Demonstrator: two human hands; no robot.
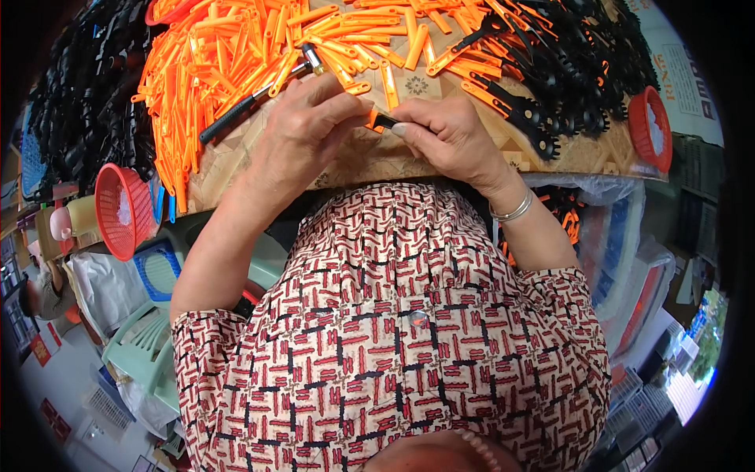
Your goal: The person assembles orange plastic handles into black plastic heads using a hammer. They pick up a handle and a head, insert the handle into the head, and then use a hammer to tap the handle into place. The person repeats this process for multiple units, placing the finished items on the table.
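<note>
Both my hands meet just above the near part of the table. My left hand [305, 130] is closed on a small orange plastic handle [373, 121], mostly hidden by the fingers. From the other side my right hand [454, 140] pinches a black plastic piece [386, 121], whose end touches the orange handle. A hammer [236, 116] with a black grip and metal head lies beside my left hand. Beyond my hands, loose orange handles [228, 63] are heaped. To the right lie joined black tools [543, 94] with toothed ends and orange handles.
Black parts [90, 102] are piled at the far left. One red basket [126, 211] with small clear bits sits at the left table edge, another red basket [651, 130] at the right. A green plastic chair [145, 342] stands lower left. A person [49, 291] is farther left.
</note>
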